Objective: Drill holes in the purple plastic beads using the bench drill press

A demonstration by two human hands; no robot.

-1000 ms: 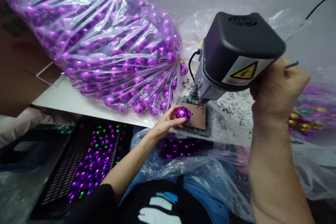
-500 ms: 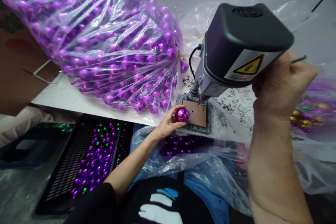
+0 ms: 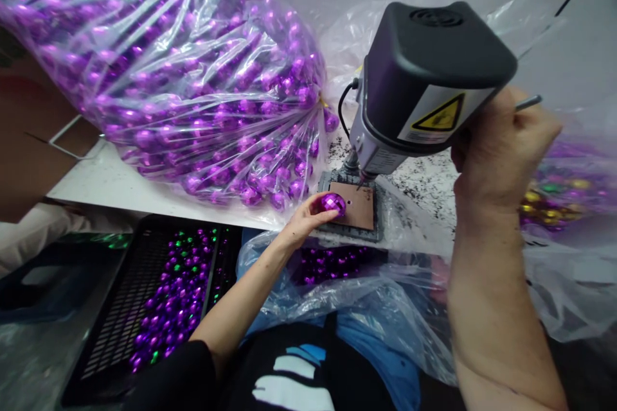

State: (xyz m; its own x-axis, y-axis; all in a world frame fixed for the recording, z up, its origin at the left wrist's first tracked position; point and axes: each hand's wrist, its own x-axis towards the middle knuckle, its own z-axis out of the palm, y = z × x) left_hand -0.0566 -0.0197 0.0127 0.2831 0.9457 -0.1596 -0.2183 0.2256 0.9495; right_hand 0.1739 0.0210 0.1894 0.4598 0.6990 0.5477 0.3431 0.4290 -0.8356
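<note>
My left hand (image 3: pixel 308 219) is closed around a shiny purple faceted ball (image 3: pixel 333 205), thumb along its front. The ball is over the left part of a brown board (image 3: pixel 359 207) with a small dark hole. That board lies on the grey metal base (image 3: pixel 371 236) of a small bench drill press (image 3: pixel 429 70). A thin drill bit (image 3: pixel 360 185) points down above the board, apart from the ball. My right hand (image 3: pixel 511 135) is wrapped round the drill press's lever (image 3: pixel 529 102), whose metal end sticks out past the fingers; the machine's head partly hides this hand.
A big clear bag (image 3: pixel 207 90) of purple balls fills the left of the white table (image 3: pixel 91 180). Below stands a black crate (image 3: pixel 110 327) with purple and green balls. Clear plastic sheeting (image 3: pixel 385 295) hangs at my lap. Dark shavings (image 3: pixel 429 173) litter the tabletop.
The ball has been turned in my left hand, and my thumb now lies across its front. It sits slightly nearer the board's hole. My right hand keeps its hold; the whole view has shifted a little.
</note>
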